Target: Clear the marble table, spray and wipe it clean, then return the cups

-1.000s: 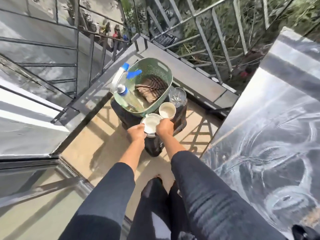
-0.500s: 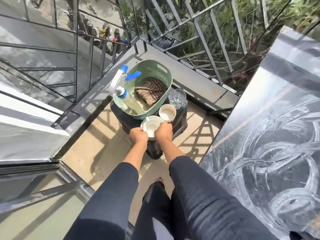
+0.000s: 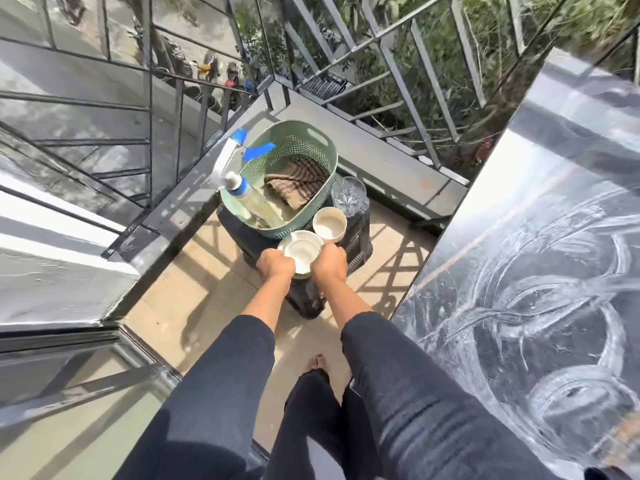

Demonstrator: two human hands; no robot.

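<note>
I'm looking down on a home balcony, open air and sunlit. A grey metal railing [image 3: 391, 64] wraps the corner, with trees [image 3: 485, 36] just beyond it. Down below there's a street with what may be parked scooters [image 3: 207, 69], too blurred to be sure. Beige floor tiles [image 3: 194, 292] underfoot. Household things back it up: a polished marble desk [image 3: 519, 271] on my right, a green basket [image 3: 304, 147] holding a spray bottle [image 3: 239, 185] and cloth [image 3: 298, 181], cups [image 3: 329, 225] and a saucer [image 3: 304, 233] beside it.

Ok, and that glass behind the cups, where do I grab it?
Take the glass round its upper wall, coming from the right. It stands upright, the basket crowds its left and the free cup sits just in front, so the right side looks the most open.
</note>
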